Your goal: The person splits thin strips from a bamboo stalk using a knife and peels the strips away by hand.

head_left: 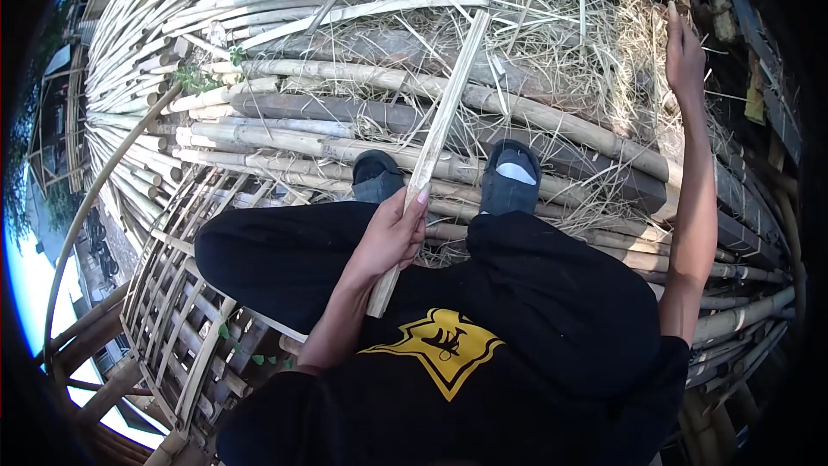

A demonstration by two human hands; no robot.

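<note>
My left hand [394, 233] is wrapped around a split bamboo strip [450, 99] above my lap. The pale strip slants up and away, its far end over the poles and its near end by my shirt. My right hand [686, 56] is stretched far out to the right. Its visible fingers are extended, and I see nothing held in them. Beside that hand lies a heap of thin bamboo shavings [634, 60].
Long bamboo poles [362, 76] lie across the ground under my sandalled feet [511, 179]. To the left stands a woven bamboo lattice [185, 311]. A curved bamboo pole [90, 185] rises near it. More poles [746, 319] lie at the right.
</note>
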